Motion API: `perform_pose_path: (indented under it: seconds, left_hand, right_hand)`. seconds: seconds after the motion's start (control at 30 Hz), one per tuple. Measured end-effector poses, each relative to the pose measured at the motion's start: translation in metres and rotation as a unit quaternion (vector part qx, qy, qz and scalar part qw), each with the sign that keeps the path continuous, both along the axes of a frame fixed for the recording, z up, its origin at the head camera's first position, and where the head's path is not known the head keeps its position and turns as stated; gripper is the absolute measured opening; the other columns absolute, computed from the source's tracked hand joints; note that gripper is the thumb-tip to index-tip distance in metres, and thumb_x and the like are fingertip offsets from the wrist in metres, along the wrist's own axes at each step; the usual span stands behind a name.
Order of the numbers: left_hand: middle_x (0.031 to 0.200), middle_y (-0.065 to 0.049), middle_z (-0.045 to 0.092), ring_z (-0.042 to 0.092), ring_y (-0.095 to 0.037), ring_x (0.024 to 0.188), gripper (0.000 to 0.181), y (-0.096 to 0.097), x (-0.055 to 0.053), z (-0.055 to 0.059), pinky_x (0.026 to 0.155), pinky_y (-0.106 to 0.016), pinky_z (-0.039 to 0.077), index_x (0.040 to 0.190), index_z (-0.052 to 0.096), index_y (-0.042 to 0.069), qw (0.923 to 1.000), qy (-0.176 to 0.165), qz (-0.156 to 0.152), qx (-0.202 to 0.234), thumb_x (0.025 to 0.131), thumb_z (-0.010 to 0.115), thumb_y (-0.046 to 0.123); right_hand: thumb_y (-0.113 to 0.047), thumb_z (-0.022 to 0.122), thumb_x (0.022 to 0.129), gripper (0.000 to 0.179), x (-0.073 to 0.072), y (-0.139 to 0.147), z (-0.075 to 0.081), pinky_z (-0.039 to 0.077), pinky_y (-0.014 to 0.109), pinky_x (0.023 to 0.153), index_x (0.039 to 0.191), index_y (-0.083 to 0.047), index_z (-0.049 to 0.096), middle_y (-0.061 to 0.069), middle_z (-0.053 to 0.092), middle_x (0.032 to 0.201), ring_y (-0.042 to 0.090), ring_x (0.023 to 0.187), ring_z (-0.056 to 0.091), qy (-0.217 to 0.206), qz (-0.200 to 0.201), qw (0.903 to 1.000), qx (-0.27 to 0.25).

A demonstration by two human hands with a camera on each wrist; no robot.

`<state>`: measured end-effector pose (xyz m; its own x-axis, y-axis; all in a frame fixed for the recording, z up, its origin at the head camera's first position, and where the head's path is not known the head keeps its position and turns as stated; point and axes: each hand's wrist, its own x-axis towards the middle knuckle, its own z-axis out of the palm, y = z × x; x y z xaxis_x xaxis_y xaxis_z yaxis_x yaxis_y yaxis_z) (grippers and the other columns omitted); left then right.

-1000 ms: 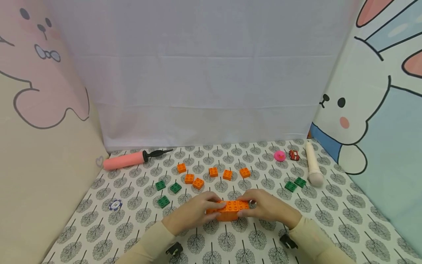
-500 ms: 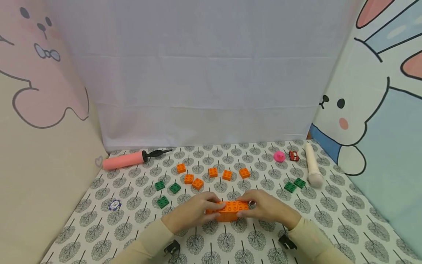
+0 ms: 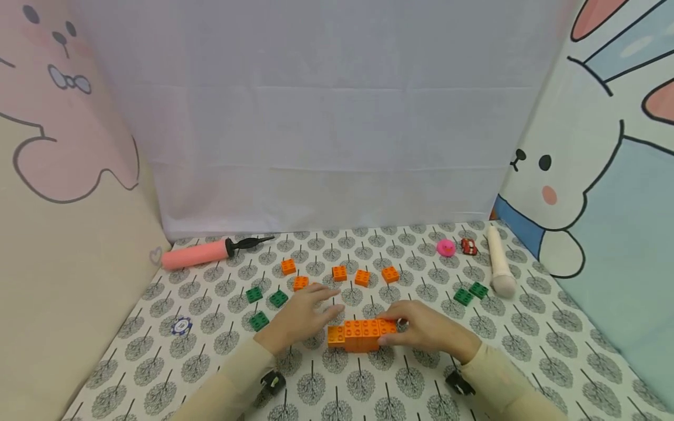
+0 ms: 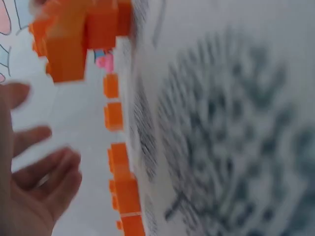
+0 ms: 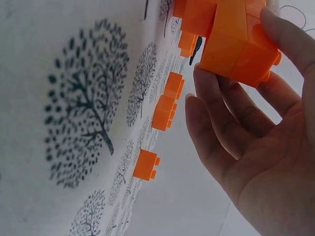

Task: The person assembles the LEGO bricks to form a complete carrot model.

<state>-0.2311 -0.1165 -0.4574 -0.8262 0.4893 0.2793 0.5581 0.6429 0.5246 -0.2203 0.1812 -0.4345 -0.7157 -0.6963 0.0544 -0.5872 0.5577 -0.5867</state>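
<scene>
A joined row of orange toy building bricks (image 3: 362, 337) stands at the front middle of the table in the head view, two layers high at its centre, with a lower brick jutting out at the left end. My right hand (image 3: 429, 332) grips the right end, thumb at the front and fingers behind. In the right wrist view, thumb and fingertips clasp the end brick (image 5: 253, 51). My left hand (image 3: 297, 318) is apart from the row, to its left, fingers spread and holding nothing. The left wrist view shows its loosely bent fingers (image 4: 61, 172) below the row's end.
Behind the hands lie several loose orange bricks (image 3: 339, 273). Green bricks (image 3: 278, 299) are at left, and a green pair (image 3: 463, 297) at right. Around them are a poker chip (image 3: 181, 325), pink hand pump (image 3: 197, 255), pink duck (image 3: 446, 248), red toy car (image 3: 468, 247) and white microphone-shaped object (image 3: 500, 263).
My left hand has let go of the row's left end and moved left and away, uncovering the lower end brick. My right hand keeps its grip in the same place.
</scene>
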Motion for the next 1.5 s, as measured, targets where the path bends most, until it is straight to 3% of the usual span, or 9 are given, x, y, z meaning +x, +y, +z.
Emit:
perform_pose_path:
  seconds: [0.13, 0.23, 0.3, 0.47, 0.73, 1.0, 1.3, 1.5]
  left_hand:
    - [0.128, -0.011, 0.062, 0.059, -0.03, 0.117, 0.043, -0.011, -0.017, -0.006, 0.095, -0.045, 0.054, 0.134, 0.063, 0.01, 0.9951, 0.046, 0.086, -0.017, 0.096, 0.068, 0.029]
    - [0.129, -0.014, 0.061, 0.055, -0.033, 0.122, 0.044, -0.018, -0.025, -0.008, 0.102, -0.047, 0.05, 0.133, 0.063, 0.008, 0.9916, 0.033, 0.121, -0.031, 0.093, 0.072, 0.023]
    - [0.128, -0.016, 0.061, 0.054, -0.036, 0.123, 0.045, -0.021, -0.029, -0.008, 0.103, -0.049, 0.048, 0.132, 0.064, 0.006, 0.9909, 0.018, 0.127, -0.038, 0.092, 0.073, 0.022]
    - [0.126, -0.017, 0.062, 0.054, -0.036, 0.12, 0.048, -0.022, -0.033, -0.007, 0.104, -0.051, 0.046, 0.133, 0.062, 0.004, 0.9897, -0.008, 0.12, -0.077, 0.09, 0.074, 0.024]
    - [0.113, -0.016, 0.071, 0.062, -0.032, 0.106, 0.043, -0.017, -0.037, -0.007, 0.092, -0.046, 0.053, 0.124, 0.067, -0.001, 0.9905, -0.005, 0.101, -0.094, 0.087, 0.076, 0.019]
    - [0.106, -0.013, 0.072, 0.063, -0.031, 0.1, 0.029, -0.014, -0.037, -0.01, 0.089, -0.045, 0.054, 0.112, 0.074, 0.004, 0.9866, 0.021, 0.106, -0.123, 0.088, 0.076, 0.021]
    - [0.108, -0.011, 0.071, 0.062, -0.029, 0.101, 0.03, -0.014, -0.039, -0.01, 0.089, -0.043, 0.055, 0.115, 0.074, 0.007, 0.9881, 0.019, 0.097, -0.118, 0.088, 0.076, 0.021]
    - [0.116, -0.005, 0.068, 0.061, -0.023, 0.106, 0.033, -0.017, -0.034, -0.006, 0.094, -0.04, 0.053, 0.121, 0.072, 0.012, 0.9948, 0.016, 0.044, -0.09, 0.091, 0.073, 0.025]
  right_hand:
    - [-0.053, 0.067, 0.09, 0.059, -0.001, -0.002, 0.001, 0.053, 0.038, 0.094, 0.127, -0.008, 0.068, -0.003, 0.07, 0.117, 0.01, 0.103, 0.062, -0.001, 0.001, 1.0, 0.003]
    - [-0.054, 0.066, 0.09, 0.059, -0.001, -0.003, 0.002, 0.052, 0.038, 0.095, 0.127, -0.008, 0.068, -0.003, 0.07, 0.117, 0.01, 0.104, 0.062, 0.001, 0.005, 1.0, 0.005]
    - [-0.054, 0.066, 0.09, 0.059, -0.001, -0.003, 0.002, 0.052, 0.038, 0.095, 0.127, -0.009, 0.068, -0.004, 0.07, 0.117, 0.01, 0.105, 0.062, 0.002, 0.006, 1.0, 0.007]
    - [-0.054, 0.067, 0.09, 0.058, -0.001, -0.003, 0.001, 0.052, 0.039, 0.096, 0.127, -0.009, 0.068, -0.003, 0.069, 0.118, 0.012, 0.106, 0.062, 0.0, 0.004, 1.0, 0.009]
    - [-0.054, 0.067, 0.089, 0.061, -0.001, -0.003, -0.002, 0.053, 0.039, 0.095, 0.127, -0.007, 0.068, -0.001, 0.069, 0.119, 0.013, 0.106, 0.063, -0.008, 0.006, 0.9999, 0.005]
    - [-0.055, 0.067, 0.089, 0.062, 0.0, -0.002, 0.0, 0.053, 0.04, 0.097, 0.128, -0.006, 0.067, 0.001, 0.069, 0.12, 0.015, 0.108, 0.063, -0.002, 0.003, 0.9999, 0.012]
    - [-0.054, 0.067, 0.09, 0.062, 0.0, 0.0, 0.001, 0.053, 0.04, 0.096, 0.128, -0.006, 0.067, 0.001, 0.069, 0.12, 0.015, 0.107, 0.063, 0.003, 0.001, 0.9999, 0.012]
    - [-0.056, 0.066, 0.089, 0.063, -0.001, 0.001, -0.001, 0.053, 0.04, 0.096, 0.128, -0.006, 0.067, 0.001, 0.069, 0.12, 0.015, 0.107, 0.063, 0.003, 0.0, 0.9999, 0.017]
